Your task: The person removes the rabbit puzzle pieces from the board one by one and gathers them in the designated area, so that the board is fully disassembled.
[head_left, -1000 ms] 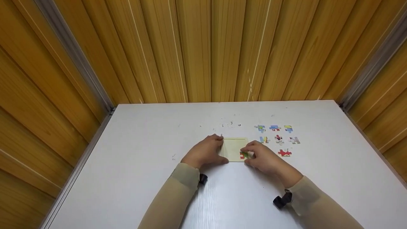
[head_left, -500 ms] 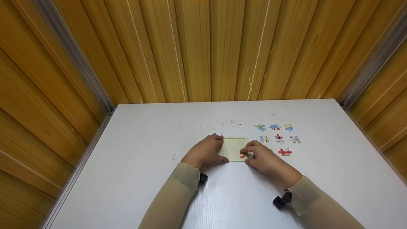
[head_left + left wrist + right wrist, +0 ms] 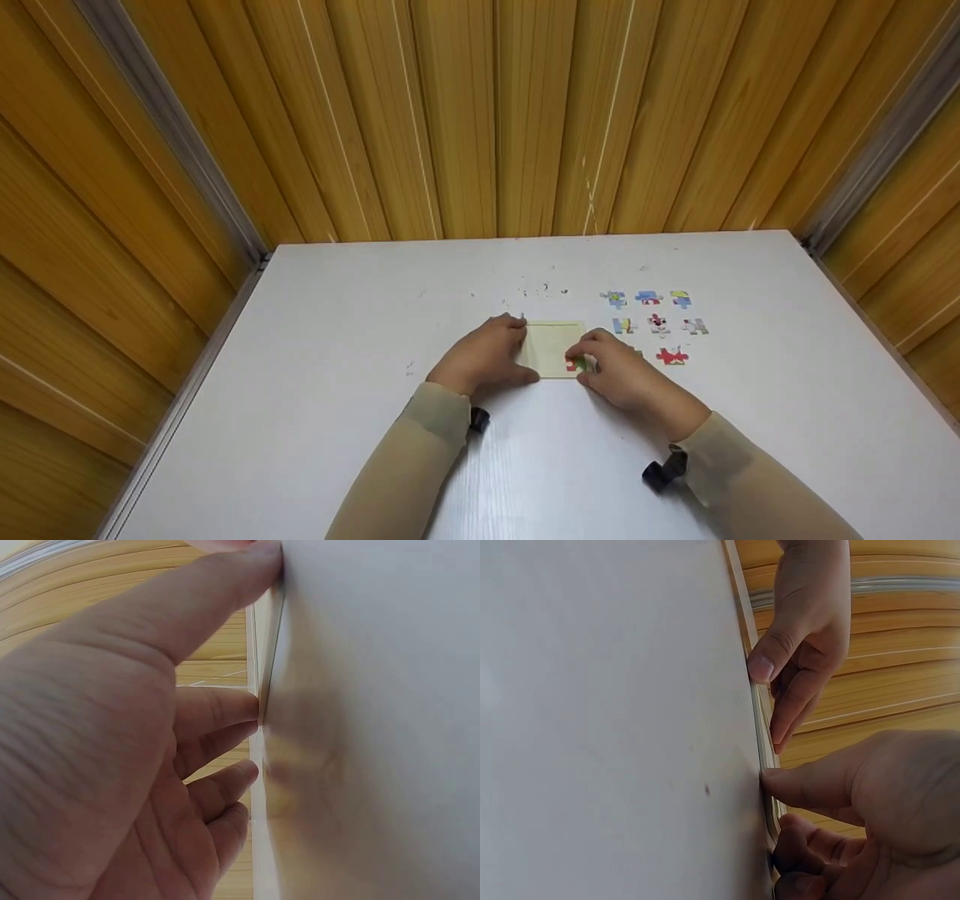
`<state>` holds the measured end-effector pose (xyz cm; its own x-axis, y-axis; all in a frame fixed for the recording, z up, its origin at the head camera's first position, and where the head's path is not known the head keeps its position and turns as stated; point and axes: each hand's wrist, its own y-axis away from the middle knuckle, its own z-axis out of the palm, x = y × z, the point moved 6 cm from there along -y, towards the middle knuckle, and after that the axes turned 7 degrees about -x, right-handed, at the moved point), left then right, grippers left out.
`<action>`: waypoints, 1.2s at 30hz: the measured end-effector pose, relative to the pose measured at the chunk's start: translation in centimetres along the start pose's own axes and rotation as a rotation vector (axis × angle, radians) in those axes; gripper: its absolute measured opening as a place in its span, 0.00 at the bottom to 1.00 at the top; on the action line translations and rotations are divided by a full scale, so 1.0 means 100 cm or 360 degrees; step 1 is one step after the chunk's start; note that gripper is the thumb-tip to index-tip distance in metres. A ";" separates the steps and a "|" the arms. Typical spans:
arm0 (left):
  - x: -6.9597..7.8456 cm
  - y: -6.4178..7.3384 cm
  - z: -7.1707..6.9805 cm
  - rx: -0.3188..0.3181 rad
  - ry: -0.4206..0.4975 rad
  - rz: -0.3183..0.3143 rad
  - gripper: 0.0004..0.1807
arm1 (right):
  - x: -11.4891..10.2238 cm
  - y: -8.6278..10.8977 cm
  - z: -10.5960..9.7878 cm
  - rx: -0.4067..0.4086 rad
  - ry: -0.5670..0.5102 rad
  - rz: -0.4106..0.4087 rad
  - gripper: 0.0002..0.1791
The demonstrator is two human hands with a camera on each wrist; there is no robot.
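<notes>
A shallow pale puzzle tray [image 3: 546, 349] lies flat on the white table. My left hand [image 3: 484, 352] grips its left side, thumb at the near edge and fingers toward the far corner. In the left wrist view the thumb and fingers [image 3: 217, 709] meet the tray's thin edge. At the near right corner of the tray is a red and green jigsaw piece [image 3: 574, 364]. My right hand [image 3: 619, 371] holds this piece between thumb and index finger, and covers part of it. In the right wrist view my right thumb [image 3: 810, 786] touches the tray's near edge.
Right of the tray several jigsaw pieces lie apart in rows, among them a blue and red piece [image 3: 649, 298], a character piece [image 3: 658, 323] and a red piece [image 3: 672, 356]. Another piece [image 3: 637, 353] is mostly hidden behind my right hand. Wood-patterned panels [image 3: 495, 120] stand behind the table.
Both hands stay at the tray with almost no movement. My right fingers shift very slightly at the red and green piece, and the head view tilts a little.
</notes>
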<state>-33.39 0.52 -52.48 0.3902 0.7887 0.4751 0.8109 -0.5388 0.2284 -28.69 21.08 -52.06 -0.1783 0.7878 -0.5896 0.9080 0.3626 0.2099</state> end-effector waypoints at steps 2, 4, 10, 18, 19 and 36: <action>0.000 0.000 0.000 0.0001 0.0008 -0.0006 0.46 | 0.000 0.000 0.000 0.0003 0.0001 -0.0001 0.18; 0.000 0.001 0.000 -0.0003 0.0017 -0.0015 0.46 | -0.001 0.001 -0.001 0.0004 -0.0010 -0.0008 0.18; 0.000 0.001 0.000 -0.0003 0.0019 -0.0023 0.45 | 0.000 0.000 -0.001 0.0001 -0.0055 0.0014 0.19; 0.001 0.001 -0.001 -0.0013 0.0009 -0.0009 0.45 | 0.001 -0.001 -0.002 0.0006 -0.0071 0.0001 0.19; 0.001 0.001 -0.001 -0.0011 0.0010 -0.0007 0.45 | 0.001 -0.001 -0.002 0.0007 -0.0073 -0.0006 0.19; 0.001 0.001 0.000 -0.0008 -0.0024 -0.0004 0.44 | 0.002 -0.002 -0.003 0.0033 -0.0042 -0.0011 0.18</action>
<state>-33.25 0.52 -52.39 0.3945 0.7946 0.4615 0.8097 -0.5381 0.2342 -29.01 21.28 -52.01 -0.1745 0.7718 -0.6114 0.9146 0.3571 0.1896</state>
